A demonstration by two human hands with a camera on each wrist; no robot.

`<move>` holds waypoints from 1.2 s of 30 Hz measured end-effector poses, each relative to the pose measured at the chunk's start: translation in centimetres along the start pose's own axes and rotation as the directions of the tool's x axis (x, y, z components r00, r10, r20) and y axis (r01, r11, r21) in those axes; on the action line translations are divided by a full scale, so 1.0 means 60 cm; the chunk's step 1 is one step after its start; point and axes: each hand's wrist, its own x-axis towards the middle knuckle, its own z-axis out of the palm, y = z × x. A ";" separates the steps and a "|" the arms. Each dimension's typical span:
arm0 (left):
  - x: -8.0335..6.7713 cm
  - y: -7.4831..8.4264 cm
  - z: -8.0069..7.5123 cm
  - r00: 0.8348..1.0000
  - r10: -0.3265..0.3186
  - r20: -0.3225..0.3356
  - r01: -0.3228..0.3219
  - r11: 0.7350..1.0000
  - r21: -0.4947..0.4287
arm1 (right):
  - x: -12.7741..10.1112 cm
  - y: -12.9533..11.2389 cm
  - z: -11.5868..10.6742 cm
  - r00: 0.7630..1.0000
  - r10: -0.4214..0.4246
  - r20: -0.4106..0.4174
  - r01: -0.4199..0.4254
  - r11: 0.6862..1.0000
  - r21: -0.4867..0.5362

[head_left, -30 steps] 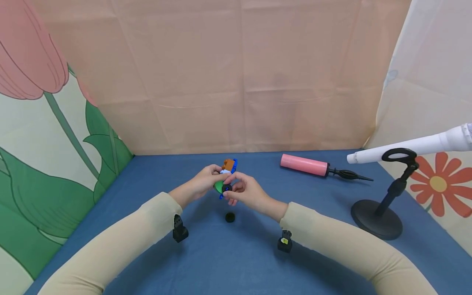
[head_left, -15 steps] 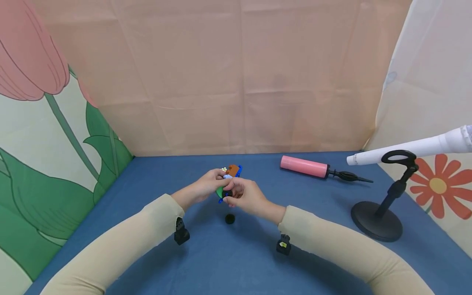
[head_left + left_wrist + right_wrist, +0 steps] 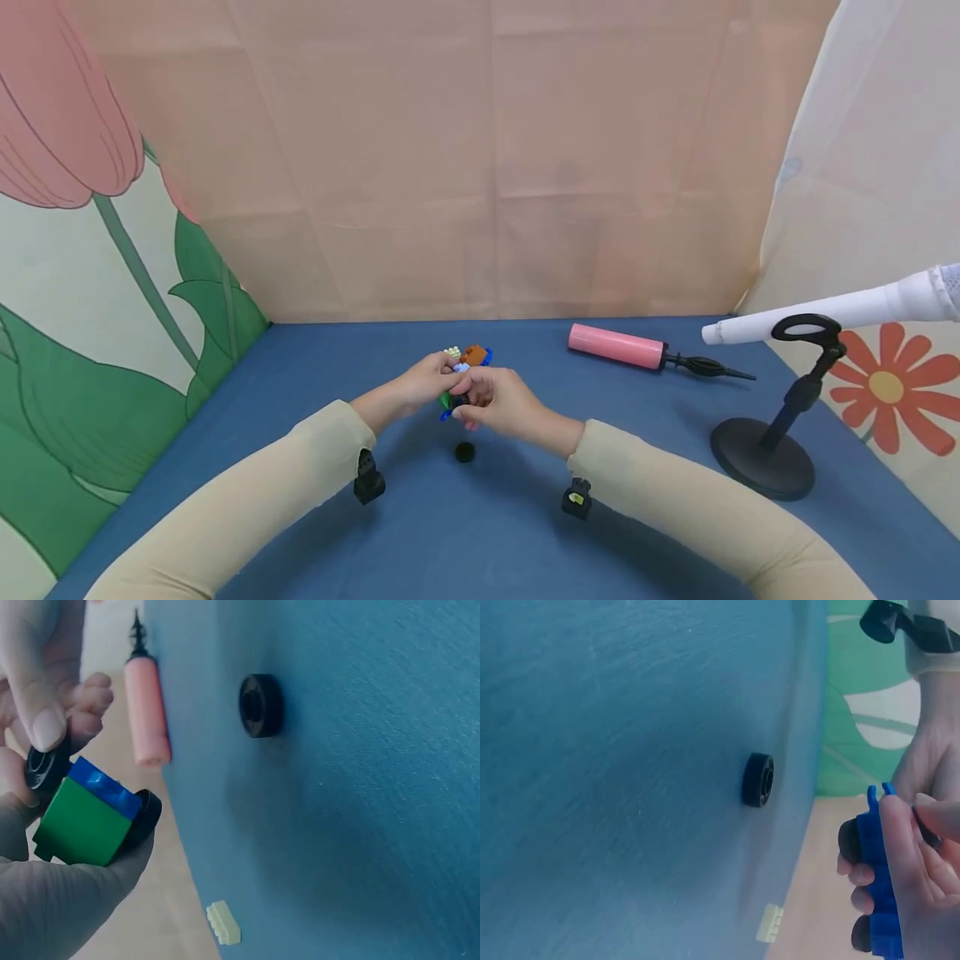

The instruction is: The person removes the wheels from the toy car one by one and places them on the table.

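Above the counter (image 3: pixel 300 500) | left hand (image 3: pixel 420 385) grips toy car (image 3: pixel 465 367) | right hand (image 3: pixel 498 402) pinches wheel (image 3: pixel 46 766) | risk: slipping wheel falls beside loose wheel (image 3: pixel 465 452)

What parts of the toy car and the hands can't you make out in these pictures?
- Toy car, head view: too small, and both hands cover its middle.
- Left hand, left wrist view: cut off by the frame edge.
- Right hand, right wrist view: blurred, cut off at the edge, hiding the car's upper side.
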 end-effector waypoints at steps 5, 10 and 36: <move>-0.004 0.000 -0.001 1.000 -0.001 -0.011 0.001 1.000 -0.011 | -0.005 0.003 -0.011 0.997 0.028 0.066 -0.033 0.997 0.076; -0.005 0.001 -0.001 1.000 -0.004 -0.013 0.004 1.000 -0.019 | -0.009 0.006 -0.023 0.991 0.074 0.115 -0.091 0.984 0.154; -0.005 -0.012 -0.015 0.999 -0.029 -0.032 0.025 0.990 -0.139 | -0.026 0.036 -0.059 0.888 0.449 0.101 -0.459 0.857 0.232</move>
